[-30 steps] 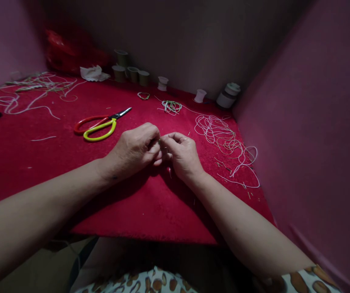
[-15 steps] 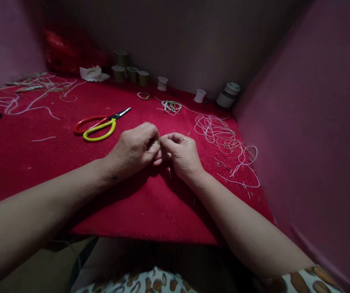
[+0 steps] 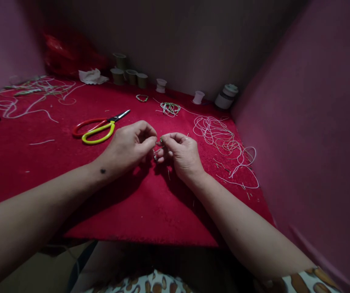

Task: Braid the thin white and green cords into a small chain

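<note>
Table (image 3: 126, 219): red-covered, running from the near edge to the far wall
Red bag (image 3: 68, 55): at the far left, crumpled
Loose white cord (image 3: 214, 130): tangled in loops on the right
Left hand (image 3: 129, 142): left of centre, thumb and forefinger drawn together — cannot tell whether they grip a strand
Right hand (image 3: 183, 156): facing the left hand, just beside it, thumb and forefinger pinching the small green piece
Scissors (image 3: 100, 128): left of the hands, red and yellow handles, tips towards the far side
White-lidded jar (image 3: 226, 97): at the far right
Green-and-white cord bundle (image 3: 170, 108): beyond the hands
Cord ring (image 3: 142, 98): left of that bundle
Small green piece (image 3: 161, 139): at the right fingertips, mostly hidden — details too small to tell
</note>
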`<state>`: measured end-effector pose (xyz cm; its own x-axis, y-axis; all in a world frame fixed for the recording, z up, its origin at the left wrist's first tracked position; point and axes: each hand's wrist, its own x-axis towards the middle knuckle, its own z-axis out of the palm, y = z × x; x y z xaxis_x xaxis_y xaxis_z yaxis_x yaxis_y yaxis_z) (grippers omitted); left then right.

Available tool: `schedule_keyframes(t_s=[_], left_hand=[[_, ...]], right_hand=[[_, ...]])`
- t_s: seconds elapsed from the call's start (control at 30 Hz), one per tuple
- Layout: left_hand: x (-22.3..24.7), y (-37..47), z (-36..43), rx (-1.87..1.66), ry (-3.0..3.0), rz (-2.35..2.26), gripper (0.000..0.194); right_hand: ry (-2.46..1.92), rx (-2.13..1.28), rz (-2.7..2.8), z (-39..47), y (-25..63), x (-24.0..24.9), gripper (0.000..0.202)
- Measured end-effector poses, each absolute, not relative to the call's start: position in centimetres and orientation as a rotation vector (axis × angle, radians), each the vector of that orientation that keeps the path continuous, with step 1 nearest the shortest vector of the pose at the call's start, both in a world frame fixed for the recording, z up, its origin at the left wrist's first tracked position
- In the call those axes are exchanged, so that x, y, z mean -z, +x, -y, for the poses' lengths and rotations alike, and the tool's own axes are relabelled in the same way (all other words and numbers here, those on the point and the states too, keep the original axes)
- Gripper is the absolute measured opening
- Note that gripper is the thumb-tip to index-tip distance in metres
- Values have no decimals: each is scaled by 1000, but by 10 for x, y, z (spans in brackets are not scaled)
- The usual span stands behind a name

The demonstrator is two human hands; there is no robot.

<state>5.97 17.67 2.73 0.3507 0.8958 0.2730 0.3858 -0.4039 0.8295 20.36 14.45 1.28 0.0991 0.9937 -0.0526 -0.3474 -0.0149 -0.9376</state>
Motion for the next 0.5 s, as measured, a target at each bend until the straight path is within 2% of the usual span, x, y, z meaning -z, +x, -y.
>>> schedule_keyframes(t_s=[0.23,0.5], left_hand=[[-29,60,-181,-682,1796,-1029,11],[-23,64,-182,-824,1300,-866,9]], right_hand=[[-1054,-1209,869,-144,205,-12,10],[-986,-1276,794,-143,201,-15,9]])
